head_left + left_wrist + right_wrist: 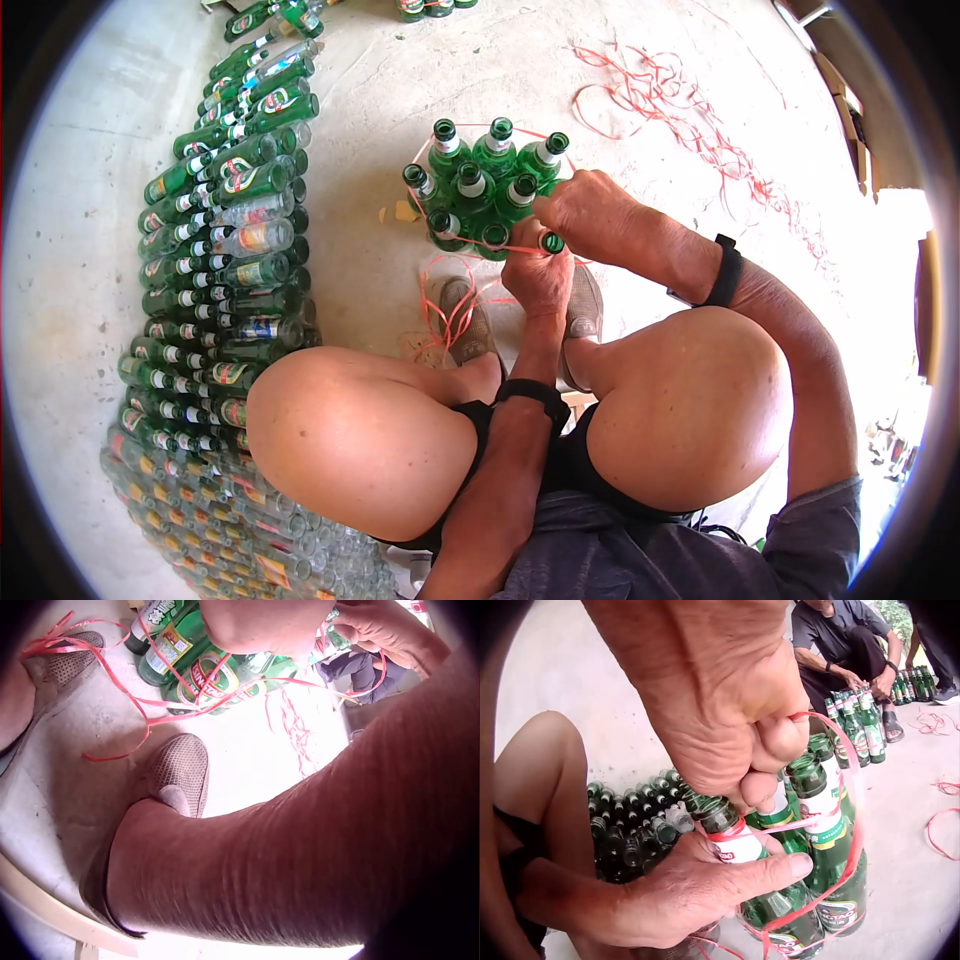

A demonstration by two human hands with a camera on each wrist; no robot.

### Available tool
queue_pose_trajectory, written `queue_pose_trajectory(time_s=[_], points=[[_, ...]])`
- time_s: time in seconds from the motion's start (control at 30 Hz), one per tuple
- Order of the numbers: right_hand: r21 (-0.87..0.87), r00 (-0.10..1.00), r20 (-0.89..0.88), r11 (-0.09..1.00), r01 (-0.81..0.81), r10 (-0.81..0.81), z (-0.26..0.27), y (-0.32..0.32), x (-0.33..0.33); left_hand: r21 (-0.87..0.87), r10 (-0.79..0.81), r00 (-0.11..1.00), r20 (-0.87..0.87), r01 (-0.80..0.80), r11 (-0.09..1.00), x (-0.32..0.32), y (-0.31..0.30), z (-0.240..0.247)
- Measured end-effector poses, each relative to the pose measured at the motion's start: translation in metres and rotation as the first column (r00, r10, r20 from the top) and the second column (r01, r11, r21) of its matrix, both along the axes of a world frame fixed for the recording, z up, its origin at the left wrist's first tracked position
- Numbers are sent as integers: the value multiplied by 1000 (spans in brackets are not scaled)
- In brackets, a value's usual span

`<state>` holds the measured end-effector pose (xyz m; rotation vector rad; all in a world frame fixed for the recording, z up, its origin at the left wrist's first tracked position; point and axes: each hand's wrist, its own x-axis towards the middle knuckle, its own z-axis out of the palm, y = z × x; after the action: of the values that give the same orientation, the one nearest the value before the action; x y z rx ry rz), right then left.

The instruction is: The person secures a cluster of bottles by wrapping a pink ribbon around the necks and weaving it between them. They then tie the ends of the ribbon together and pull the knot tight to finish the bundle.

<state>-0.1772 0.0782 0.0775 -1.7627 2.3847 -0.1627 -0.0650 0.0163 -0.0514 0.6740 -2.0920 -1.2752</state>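
Observation:
Several green glass beer bottles (469,190) stand upright in a tight cluster on the floor, with a pink plastic strap (853,847) looped around them. My left hand (540,275) grips the near bottle (735,844) around its neck, the thumb lying across it. Just above, my right hand (590,210) curls its fingers over the bottle tops and grips the pink strap, which comes out beside the fingers in the right wrist view. Loose strap ends (142,712) hang below the left hand, near my shoes (180,772).
Stacked bottles (230,220) lie along the left side. A tangle of pink strap (690,120) spreads over the floor at right. Another person (847,645) crouches behind a bottle cluster (859,731). More bottles (438,8) stand at the far edge.

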Motion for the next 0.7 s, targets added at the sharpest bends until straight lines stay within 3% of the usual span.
queue_pose_trajectory(time_s=[0.3, 0.4, 0.7], points=[[-126, 993, 16, 985, 114, -113, -4, 30, 23, 15, -4, 999, -46, 5, 1000, -1, 0, 4], [-26, 978, 53, 978, 205, -204, -7, 36, 33, 14, -11, 999, -48, 12, 1000, -1, -1, -2], [-198, 933, 247, 929, 313, -262, -31, 55, 47, 79, -10, 991, -134, 20, 997, 1, -1, -4]])
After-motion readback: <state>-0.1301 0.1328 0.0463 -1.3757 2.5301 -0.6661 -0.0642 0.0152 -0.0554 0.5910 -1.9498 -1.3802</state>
